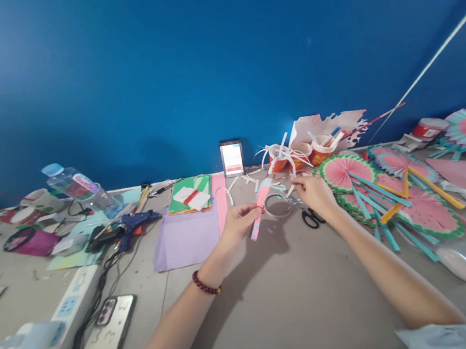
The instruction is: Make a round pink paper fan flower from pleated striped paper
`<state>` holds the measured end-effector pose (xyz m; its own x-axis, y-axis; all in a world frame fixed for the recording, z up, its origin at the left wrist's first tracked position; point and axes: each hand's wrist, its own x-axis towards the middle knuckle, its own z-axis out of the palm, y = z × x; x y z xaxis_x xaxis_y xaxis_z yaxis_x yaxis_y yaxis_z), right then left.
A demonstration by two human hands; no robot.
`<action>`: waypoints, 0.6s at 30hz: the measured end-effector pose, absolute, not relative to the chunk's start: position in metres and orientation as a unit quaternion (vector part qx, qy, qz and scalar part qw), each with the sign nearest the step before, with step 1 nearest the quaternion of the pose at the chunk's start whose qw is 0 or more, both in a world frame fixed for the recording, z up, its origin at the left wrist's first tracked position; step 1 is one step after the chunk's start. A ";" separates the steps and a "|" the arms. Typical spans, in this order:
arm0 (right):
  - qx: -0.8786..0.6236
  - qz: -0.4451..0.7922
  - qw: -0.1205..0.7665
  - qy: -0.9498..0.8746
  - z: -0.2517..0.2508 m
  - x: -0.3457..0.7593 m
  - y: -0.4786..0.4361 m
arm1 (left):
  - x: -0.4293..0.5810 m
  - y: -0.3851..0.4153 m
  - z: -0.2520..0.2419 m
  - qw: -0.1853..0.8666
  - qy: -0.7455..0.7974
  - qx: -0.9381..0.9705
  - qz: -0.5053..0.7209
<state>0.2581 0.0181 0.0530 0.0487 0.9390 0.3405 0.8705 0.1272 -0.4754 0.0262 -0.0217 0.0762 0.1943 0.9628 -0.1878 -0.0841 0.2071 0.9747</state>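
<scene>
My left hand (241,224) is closed in a pinch on a narrow folded pink paper strip (263,192), with a bluish patch near its upper end. Right of it, my right hand (314,192) has its fingertips pressed together on a thin white strip (291,190), partly lost against the things behind. A roll of clear tape (280,213) shows between my two hands. Black-handled scissors (311,219) lie on the table just below my right hand, their blades partly hidden.
Red paper cups (322,154) with white strips stand at the back. Watermelon-patterned paper fans (348,171) crowd the right. Purple sheets (188,240) and green paper (191,187) lie left of centre. Farther left are a glue gun (133,228), bottle (85,189), power strip (72,315) and phone (112,335).
</scene>
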 end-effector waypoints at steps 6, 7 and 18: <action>-0.537 0.356 0.431 -0.631 0.072 0.222 -0.001 | 0.027 -0.023 0.077 0.599 0.472 0.492 0.420; -0.520 0.404 0.429 -0.618 0.073 0.216 -0.005 | 0.027 -0.023 0.076 0.597 0.470 0.496 0.419; -0.527 0.340 0.434 -0.647 0.066 0.198 -0.015 | 0.030 -0.024 0.068 0.601 0.447 0.501 0.434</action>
